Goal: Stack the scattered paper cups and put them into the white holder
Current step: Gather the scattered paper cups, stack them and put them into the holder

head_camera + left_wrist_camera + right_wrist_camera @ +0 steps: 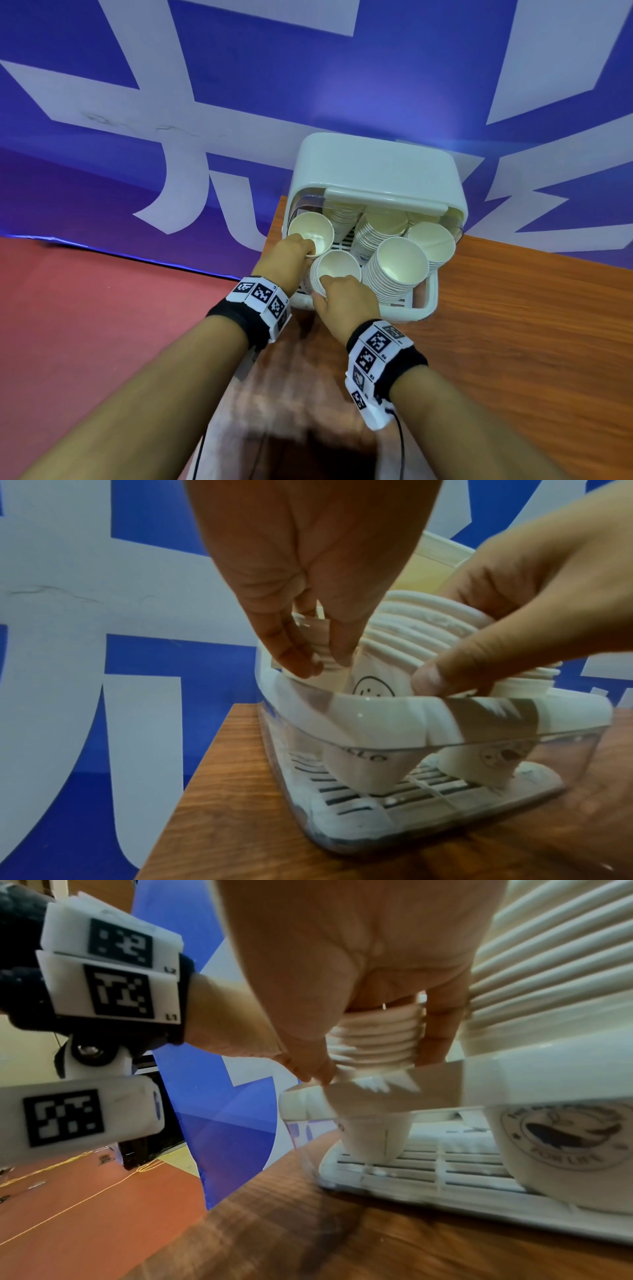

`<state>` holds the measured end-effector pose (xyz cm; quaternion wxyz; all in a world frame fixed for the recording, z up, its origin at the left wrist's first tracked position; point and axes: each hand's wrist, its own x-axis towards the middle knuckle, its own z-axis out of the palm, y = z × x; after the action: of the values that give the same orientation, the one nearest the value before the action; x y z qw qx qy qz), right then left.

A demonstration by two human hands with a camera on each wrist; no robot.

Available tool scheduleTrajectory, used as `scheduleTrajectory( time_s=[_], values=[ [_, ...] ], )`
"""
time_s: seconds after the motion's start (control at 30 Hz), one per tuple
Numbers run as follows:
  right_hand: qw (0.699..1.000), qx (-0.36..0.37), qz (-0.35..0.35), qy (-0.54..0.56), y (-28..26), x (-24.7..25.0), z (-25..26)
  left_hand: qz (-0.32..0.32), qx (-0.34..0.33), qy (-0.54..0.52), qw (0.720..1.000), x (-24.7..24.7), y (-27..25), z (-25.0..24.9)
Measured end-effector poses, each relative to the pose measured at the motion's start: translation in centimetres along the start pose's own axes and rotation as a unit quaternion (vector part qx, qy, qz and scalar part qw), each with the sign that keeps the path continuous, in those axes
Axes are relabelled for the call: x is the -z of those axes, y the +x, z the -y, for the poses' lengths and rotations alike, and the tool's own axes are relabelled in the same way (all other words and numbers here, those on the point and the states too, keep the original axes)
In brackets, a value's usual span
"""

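Note:
The white holder [373, 164] stands on the wooden table with its lid raised, and several stacks of paper cups lean inside it. My left hand [306, 249] pinches the rim of the far-left cup stack [313, 228]. In the left wrist view its fingertips [337, 653] squeeze that stack's rims [320, 631]. My right hand [337, 291] grips the near-left cup stack [339, 265], whose base rests on the slatted tray [445, 1164]. From the right wrist, thumb and fingers [436, 1042] wrap the ribbed stack [373, 1039].
Taller cup stacks [399, 263] [431, 240] fill the holder's right side, and more sit at the back [380, 222]. The holder sits at the left corner of the table [513, 325]. A blue and white banner hangs behind, with red floor [85, 325] to the left.

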<state>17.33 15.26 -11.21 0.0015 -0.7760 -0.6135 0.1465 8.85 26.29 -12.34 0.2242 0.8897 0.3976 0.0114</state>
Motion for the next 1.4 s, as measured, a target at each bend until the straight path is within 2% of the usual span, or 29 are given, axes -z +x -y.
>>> scheduleTrajectory(
  time_s=[0.17,0.27,0.4,0.53,0.7,0.8,0.9,1.03,1.13,1.27,1.4],
  values=[
    [0.999,0.003,-0.031,-0.026,-0.3,0.6,0.0,0.003,0.003,0.006,1.0,0.0,-0.1,0.1],
    [0.993,0.007,-0.106,-0.045,-1.3,1.5,0.7,-0.001,-0.01,0.014,1.0,-0.1,-0.2,0.2],
    [0.988,0.005,-0.147,-0.053,-2.9,3.1,1.1,-0.008,-0.03,0.043,0.999,0.2,-0.5,0.3],
    [0.974,0.024,-0.223,-0.033,-5.2,5.9,1.1,-0.014,-0.029,0.076,0.997,0.9,-1.5,-0.1],
    [0.963,0.015,-0.269,-0.021,-6.1,8.2,0.3,0.031,-0.071,0.105,0.991,1.3,-3.1,-1.0],
    [0.963,0.018,-0.267,-0.018,-5.7,8.6,-0.2,0.033,-0.096,0.088,0.991,1.0,-3.8,-0.8],
    [0.969,0.022,-0.244,-0.025,-5.1,8.6,0.0,0.013,-0.091,0.026,0.995,1.5,-4.4,-0.7],
    [0.97,0.043,-0.241,-0.002,-4.2,8.2,0.2,-0.075,-0.044,-0.037,0.996,3.2,-5.7,-0.4],
    [0.981,0.064,-0.182,0.011,-3.5,8.2,0.2,-0.128,-0.038,-0.129,0.983,4.5,-6.6,-0.5],
    [0.985,0.083,-0.15,0.013,-2.6,8.3,0.7,-0.098,-0.088,-0.193,0.972,5.1,-5.9,-1.0],
    [0.983,0.091,-0.161,0.008,-1.7,7.7,0.4,-0.095,-0.073,-0.196,0.973,4.3,-4.8,-1.1]
  ],
)
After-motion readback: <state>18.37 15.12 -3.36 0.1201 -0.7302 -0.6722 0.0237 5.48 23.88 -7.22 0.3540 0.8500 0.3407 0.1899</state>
